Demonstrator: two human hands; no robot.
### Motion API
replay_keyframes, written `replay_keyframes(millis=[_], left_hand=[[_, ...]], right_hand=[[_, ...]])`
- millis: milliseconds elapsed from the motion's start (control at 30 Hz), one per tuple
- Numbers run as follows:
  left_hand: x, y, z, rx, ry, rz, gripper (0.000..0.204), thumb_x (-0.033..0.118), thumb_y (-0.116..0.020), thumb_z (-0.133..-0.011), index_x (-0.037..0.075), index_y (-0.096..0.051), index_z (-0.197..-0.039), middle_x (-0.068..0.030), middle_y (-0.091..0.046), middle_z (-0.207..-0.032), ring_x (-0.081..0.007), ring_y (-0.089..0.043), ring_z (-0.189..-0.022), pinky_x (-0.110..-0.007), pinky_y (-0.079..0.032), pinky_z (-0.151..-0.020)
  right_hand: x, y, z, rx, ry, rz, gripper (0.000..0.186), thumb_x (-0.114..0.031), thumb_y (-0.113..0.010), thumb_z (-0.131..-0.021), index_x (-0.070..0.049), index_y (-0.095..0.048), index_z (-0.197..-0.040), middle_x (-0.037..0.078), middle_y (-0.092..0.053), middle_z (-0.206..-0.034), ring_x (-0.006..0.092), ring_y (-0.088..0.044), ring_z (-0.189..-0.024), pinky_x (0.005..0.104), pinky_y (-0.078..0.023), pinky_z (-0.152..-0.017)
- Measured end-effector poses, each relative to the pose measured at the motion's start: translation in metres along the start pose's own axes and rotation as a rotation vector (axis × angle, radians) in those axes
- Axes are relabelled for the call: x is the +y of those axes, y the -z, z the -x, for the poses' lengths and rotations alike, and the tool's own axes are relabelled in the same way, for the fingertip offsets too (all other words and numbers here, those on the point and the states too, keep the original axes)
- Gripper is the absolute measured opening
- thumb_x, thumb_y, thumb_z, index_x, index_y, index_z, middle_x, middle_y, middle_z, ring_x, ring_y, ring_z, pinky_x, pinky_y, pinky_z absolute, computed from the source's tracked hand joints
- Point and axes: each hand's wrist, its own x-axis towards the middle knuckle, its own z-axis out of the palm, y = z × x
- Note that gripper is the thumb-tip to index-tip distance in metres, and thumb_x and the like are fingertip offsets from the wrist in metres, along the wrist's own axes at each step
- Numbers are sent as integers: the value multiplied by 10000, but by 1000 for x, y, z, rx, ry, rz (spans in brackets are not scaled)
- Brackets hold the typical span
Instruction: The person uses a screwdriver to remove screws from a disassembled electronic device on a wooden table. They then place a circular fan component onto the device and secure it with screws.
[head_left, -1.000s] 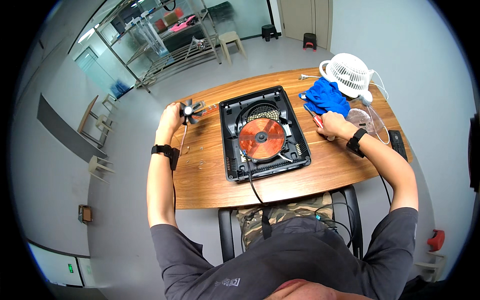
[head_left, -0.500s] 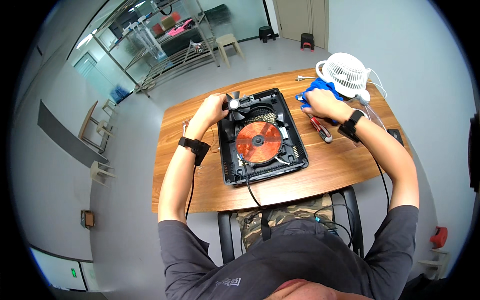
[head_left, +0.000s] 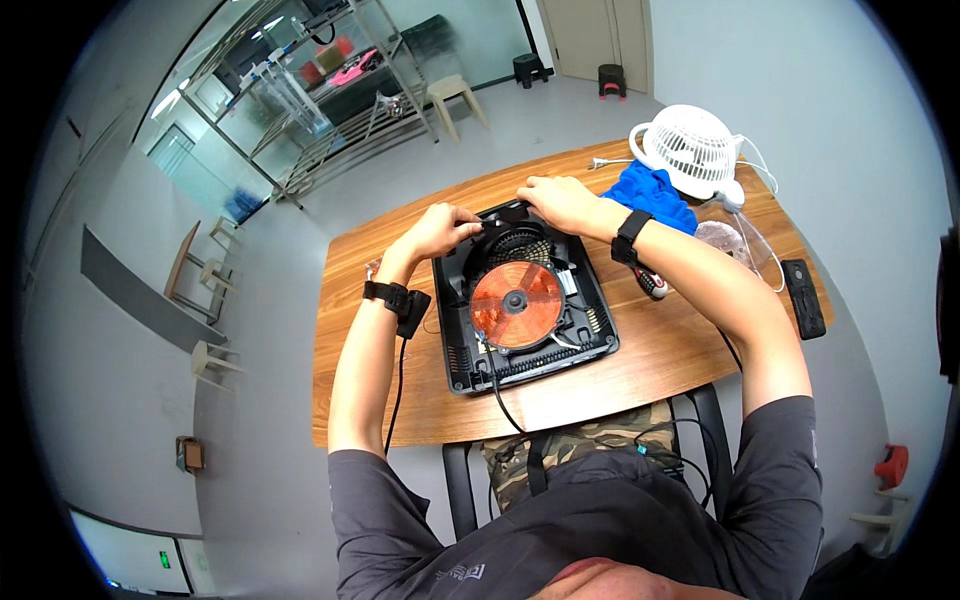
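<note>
While I watch from above, my left hand (head_left: pixel 440 229) pinches a dark part (head_left: pixel 491 222) at the far end of the black casing (head_left: pixel 457 335), which lies on the table (head_left: pixel 650 345); my right hand (head_left: pixel 560 203) is half-curled close by, its hold hidden from me.

pale print (head_left: pixel 466 573) on shirt (head_left: pixel 620 520), green sign (head_left: pixel 164 560) on panel (head_left: pixel 128 545), unreadable

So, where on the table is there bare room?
Between the black rectangular plastic housing, the right forearm and the near edge of the brown wooden table; also between the left hand and the table's far left corner. Crowded: far right, with the white plastic fan and crumpled blue cloth.
</note>
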Motion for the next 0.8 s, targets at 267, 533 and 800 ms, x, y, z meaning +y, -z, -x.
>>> replay_keyframes(millis=[267, 533, 800], left_hand=[[-27, -16, -7, 16, -24, 337, 214, 95, -665, -929, 4, -767, -1093, -13, -755, -897, -88, -644, -830, -290, -535, -794], [-20, -8, -2, -78, 76, 524, 157, 85, -666, -958, 56, -775, -1067, 40, -729, -929, -41, -613, -832, -242, -498, -794], [-39, -17, -9, -56, 79, 598, 207, 188, -596, -1012, 90, -771, -1062, 74, -663, -840, -38, -508, -733, -220, -427, -673]], right_hand=[[17, -11, -11, -95, -154, -277, 232, -142, -603, -980, -20, -647, -1172, 270, -687, -1137, 440, -654, -1073, 504, -534, -878], [12, -8, -1, -16, 24, -305, 385, -35, -698, -875, -1, -575, -1238, 238, -627, -1156, 441, -598, -1123, 497, -492, -948], [14, -8, -2, -65, 24, -201, 353, -89, -733, -868, 24, -654, -1193, 229, -666, -1067, 440, -632, -1044, 490, -514, -885]])
